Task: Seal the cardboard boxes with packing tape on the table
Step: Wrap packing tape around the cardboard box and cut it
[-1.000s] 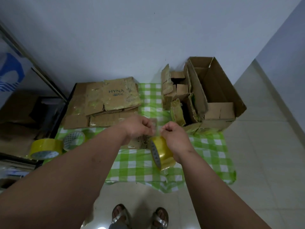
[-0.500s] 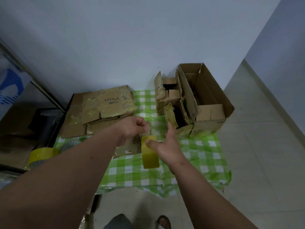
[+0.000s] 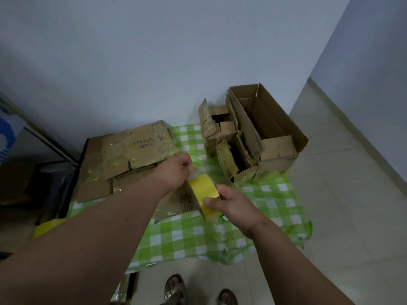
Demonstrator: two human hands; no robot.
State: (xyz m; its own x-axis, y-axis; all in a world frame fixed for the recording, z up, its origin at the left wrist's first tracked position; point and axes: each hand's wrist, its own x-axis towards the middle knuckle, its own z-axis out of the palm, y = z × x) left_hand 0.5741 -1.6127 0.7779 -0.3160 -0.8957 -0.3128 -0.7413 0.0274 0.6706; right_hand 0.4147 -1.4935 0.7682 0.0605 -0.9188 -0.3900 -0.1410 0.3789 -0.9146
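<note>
My right hand [image 3: 229, 202] grips a yellow roll of packing tape [image 3: 203, 190] above the table's middle. My left hand [image 3: 176, 171] pinches the clear free end of the tape just above the roll. Under both hands a small flat cardboard box [image 3: 176, 204] lies on the green checked tablecloth [image 3: 271, 199], partly hidden by my left forearm. Flattened cardboard boxes [image 3: 132, 153], one printed HYNA, are stacked at the table's back left. Several small opened boxes [image 3: 224, 146] and a large open cardboard box [image 3: 268, 128] stand at the back right.
A second yellow tape roll [image 3: 47, 226] peeks out at the left table edge behind my left arm. Dark furniture and a metal bar [image 3: 50, 142] stand to the left. A white wall is behind the table, tiled floor [image 3: 352, 194] to the right, my sandalled feet below.
The roll has turned in my right hand, which now holds it from the lower right. My left hand has drawn the tape end up and left. The camera has shifted.
</note>
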